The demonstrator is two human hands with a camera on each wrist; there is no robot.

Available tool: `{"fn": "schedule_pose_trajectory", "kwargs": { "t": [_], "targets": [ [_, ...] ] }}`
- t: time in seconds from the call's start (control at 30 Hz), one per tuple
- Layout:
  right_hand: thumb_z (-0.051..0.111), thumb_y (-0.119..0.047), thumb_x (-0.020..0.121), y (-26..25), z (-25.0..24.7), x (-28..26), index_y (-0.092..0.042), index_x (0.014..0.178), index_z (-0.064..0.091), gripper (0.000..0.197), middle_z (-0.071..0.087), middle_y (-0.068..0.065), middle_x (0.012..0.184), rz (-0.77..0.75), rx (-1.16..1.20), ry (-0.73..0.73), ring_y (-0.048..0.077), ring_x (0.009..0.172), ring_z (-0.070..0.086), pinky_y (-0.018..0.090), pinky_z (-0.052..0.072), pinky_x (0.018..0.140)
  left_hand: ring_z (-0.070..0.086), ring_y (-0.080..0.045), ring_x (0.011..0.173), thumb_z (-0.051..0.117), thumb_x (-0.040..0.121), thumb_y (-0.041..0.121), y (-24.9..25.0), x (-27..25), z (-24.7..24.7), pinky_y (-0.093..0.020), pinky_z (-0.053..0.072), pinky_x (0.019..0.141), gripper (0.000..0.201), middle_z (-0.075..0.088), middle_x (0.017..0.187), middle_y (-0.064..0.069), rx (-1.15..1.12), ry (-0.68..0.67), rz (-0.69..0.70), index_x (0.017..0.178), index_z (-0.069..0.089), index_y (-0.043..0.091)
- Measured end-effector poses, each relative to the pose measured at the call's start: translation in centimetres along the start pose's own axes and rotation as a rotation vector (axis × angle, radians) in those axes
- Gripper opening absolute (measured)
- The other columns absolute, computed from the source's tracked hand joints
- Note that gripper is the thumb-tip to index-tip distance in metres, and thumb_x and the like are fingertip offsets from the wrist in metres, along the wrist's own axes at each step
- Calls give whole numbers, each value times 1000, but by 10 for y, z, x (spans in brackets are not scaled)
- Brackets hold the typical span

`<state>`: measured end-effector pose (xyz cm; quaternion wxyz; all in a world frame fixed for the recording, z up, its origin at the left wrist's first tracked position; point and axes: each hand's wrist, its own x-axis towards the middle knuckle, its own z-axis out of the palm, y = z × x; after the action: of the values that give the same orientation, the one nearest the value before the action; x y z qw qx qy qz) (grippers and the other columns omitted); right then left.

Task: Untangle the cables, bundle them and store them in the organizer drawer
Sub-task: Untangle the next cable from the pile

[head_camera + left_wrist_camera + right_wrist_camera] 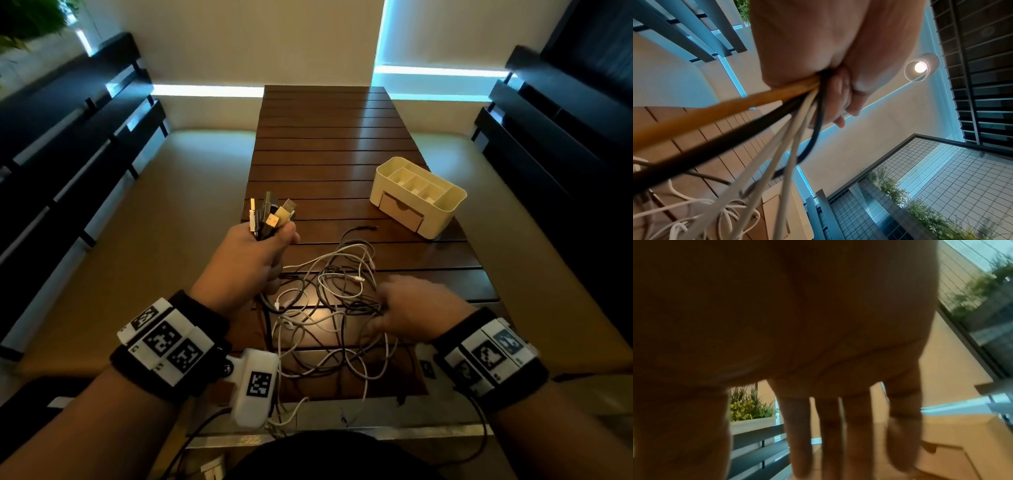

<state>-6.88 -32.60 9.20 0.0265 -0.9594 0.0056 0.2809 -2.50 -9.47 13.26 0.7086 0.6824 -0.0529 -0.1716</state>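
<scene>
My left hand is raised above the wooden slat table and grips several cables in a fist, their USB plugs sticking up out of it. In the left wrist view the white, black and orange cables run out from under my curled fingers. They hang into a tangle of white and dark cables on the table. My right hand hovers, blurred, at the tangle's right edge; the right wrist view shows its fingers straight and spread, holding nothing.
A cream organizer with top compartments stands on the table at the right, its front drawer shut. Dark benches line both sides. Some cable loops hang over the table's near edge.
</scene>
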Motion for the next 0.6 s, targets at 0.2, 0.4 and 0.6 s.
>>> {"fn": "schedule_pose_trajectory", "kwargs": {
  "t": [0.2, 0.4, 0.6],
  "targets": [
    [60, -36, 94, -21, 22, 18, -31, 134, 53, 41, 44, -5, 139, -270, 168, 42, 18, 125, 47, 38, 47, 101, 19, -10, 42, 50, 101, 26, 3, -1, 3, -22, 21, 42, 24, 26, 53, 4, -31, 22, 23, 95, 59, 4],
    [57, -31, 98, -21, 33, 3, -21, 103, 66, 15, 61, -12, 84, -267, 335, -290, 9, 81, 62, 22, 51, 68, 22, -10, 41, 49, 102, 28, 0, 1, -11, -21, 26, 41, 23, 26, 53, 4, -92, 136, 46, 95, 58, 7],
    [64, -25, 93, -22, 32, 3, -24, 113, 59, 21, 73, 6, 105, -205, 576, -335, 22, 84, 72, 30, 59, 68, 23, -9, 42, 49, 102, 29, -2, 3, -9, -22, 27, 41, 24, 27, 53, 4, -83, 134, 48, 96, 58, 8]
  ]
}}
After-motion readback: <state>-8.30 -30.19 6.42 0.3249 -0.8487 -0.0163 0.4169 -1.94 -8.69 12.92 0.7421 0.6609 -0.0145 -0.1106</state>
